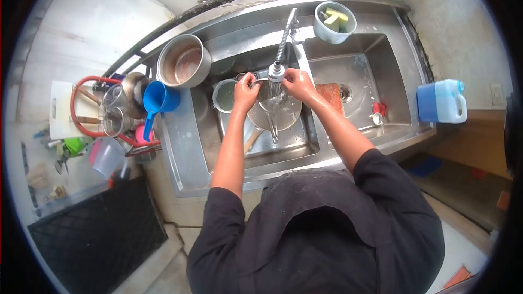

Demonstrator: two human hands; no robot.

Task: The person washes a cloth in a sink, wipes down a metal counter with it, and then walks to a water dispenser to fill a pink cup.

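Water runs from the faucet [277, 72] into the left basin of a steel sink [256, 159]. My left hand [247, 91] is closed on the left end of a small dark, flat item [263, 91] under the stream. On the faucet's other side my right hand [298, 84] has its fingers pinched near the item's right end; what they hold is too small to name. Below both hands lies a round metal pan or lid [289, 117] with a wooden handle [253, 140] near it. A pale bowl [224, 96] stands left of my left hand.
A large pot [184, 61] and a blue dipper [160, 98] stand at the left. The right basin holds an orange-brown sponge or cloth [330, 98] and a red item [379, 109]. A tub [334, 23] stands behind; a blue jug [442, 102] is at the right.
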